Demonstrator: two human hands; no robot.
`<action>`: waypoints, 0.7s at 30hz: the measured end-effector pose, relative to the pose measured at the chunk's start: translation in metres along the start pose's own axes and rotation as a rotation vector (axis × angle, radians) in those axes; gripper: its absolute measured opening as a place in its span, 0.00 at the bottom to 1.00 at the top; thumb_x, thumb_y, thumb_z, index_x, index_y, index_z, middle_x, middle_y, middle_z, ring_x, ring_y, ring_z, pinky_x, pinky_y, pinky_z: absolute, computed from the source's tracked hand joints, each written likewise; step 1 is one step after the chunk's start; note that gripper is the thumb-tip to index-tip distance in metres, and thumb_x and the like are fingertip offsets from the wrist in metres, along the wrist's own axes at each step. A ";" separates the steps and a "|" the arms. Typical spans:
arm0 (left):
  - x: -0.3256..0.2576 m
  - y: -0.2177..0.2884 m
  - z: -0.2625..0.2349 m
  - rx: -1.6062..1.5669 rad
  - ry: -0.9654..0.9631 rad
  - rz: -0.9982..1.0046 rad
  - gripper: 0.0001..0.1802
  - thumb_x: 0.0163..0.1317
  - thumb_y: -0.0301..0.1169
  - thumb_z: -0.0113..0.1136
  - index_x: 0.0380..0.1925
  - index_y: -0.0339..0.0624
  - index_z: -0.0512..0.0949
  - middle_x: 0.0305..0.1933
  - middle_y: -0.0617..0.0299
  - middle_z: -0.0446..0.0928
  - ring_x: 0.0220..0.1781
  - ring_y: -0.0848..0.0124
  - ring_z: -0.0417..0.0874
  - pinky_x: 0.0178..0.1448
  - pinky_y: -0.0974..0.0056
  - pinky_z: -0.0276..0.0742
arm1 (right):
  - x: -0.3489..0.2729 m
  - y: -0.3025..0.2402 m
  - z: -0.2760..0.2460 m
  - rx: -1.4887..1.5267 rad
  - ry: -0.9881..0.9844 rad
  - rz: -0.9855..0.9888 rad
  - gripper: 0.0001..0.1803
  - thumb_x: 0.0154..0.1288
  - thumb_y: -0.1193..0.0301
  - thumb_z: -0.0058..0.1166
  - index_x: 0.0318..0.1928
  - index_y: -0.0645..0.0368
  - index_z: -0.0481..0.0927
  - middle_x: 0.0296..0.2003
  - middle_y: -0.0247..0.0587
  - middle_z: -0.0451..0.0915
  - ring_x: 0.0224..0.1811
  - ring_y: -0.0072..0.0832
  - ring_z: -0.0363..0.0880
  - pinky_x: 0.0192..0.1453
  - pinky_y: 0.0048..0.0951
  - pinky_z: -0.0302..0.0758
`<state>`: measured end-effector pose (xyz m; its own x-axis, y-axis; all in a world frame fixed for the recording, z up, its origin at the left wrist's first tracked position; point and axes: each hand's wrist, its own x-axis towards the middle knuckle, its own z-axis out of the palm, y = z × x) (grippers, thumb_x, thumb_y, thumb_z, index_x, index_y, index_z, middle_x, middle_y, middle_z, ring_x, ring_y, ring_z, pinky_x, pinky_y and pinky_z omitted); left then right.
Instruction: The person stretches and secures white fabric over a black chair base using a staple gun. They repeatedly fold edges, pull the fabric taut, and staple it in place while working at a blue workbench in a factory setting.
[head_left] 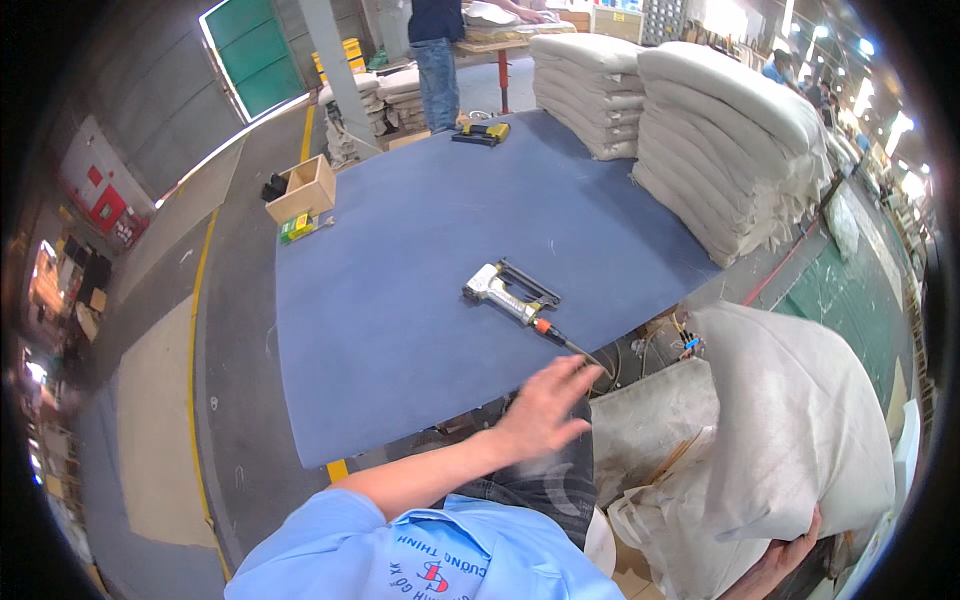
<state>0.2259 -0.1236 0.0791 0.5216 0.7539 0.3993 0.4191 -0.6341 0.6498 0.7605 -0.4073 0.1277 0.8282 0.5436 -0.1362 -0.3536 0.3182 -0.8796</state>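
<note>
Wooden box [318, 190], black bits [273, 187] at left end, parked by far-left corner of blue table [400, 280]. Right of table, pale cushion [800, 420] gripped by right hand [797, 545]; nothing held by left hand [545, 412]. Green door [255, 60] seen beyond.

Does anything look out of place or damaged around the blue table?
Nothing looks clearly spilled or broken. Only the ragged fabric edges of the nearer pale stack look untidy, hanging unevenly along its lower right; they may simply be unfinished.

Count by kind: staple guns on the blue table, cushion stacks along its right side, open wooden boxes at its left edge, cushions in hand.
Staple guns, silver and yellow-black: 2
Cushion stacks: 2
Open wooden box: 1
Cushion in the right hand: 1
Total: 6
</note>
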 end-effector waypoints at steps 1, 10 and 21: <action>0.007 0.024 -0.003 0.050 -0.042 0.046 0.48 0.61 0.40 0.75 0.80 0.48 0.63 0.84 0.42 0.57 0.85 0.41 0.57 0.84 0.39 0.56 | -0.009 0.011 0.028 0.022 -0.048 0.053 0.21 0.78 0.64 0.54 0.61 0.68 0.82 0.56 0.52 0.86 0.59 0.40 0.87 0.64 0.42 0.85; -0.030 0.062 -0.076 0.256 0.256 0.331 0.54 0.48 0.36 0.79 0.79 0.65 0.67 0.87 0.45 0.53 0.89 0.38 0.49 0.85 0.27 0.37 | -0.160 0.078 0.295 -0.286 -0.547 -0.242 0.22 0.74 0.60 0.56 0.58 0.64 0.83 0.53 0.48 0.86 0.57 0.37 0.85 0.67 0.39 0.80; -0.150 0.042 -0.203 0.535 0.541 0.054 0.35 0.55 0.36 0.73 0.64 0.41 0.78 0.62 0.51 0.82 0.63 0.49 0.82 0.69 0.45 0.72 | -0.219 0.193 0.457 -0.221 -0.938 0.863 0.21 0.75 0.61 0.60 0.59 0.62 0.80 0.56 0.42 0.84 0.59 0.32 0.83 0.64 0.43 0.79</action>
<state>0.0146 -0.2285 0.1778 0.1726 0.6111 0.7725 0.7780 -0.5656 0.2735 0.3118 -0.1103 0.1959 -0.2815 0.8706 -0.4034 -0.4646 -0.4915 -0.7365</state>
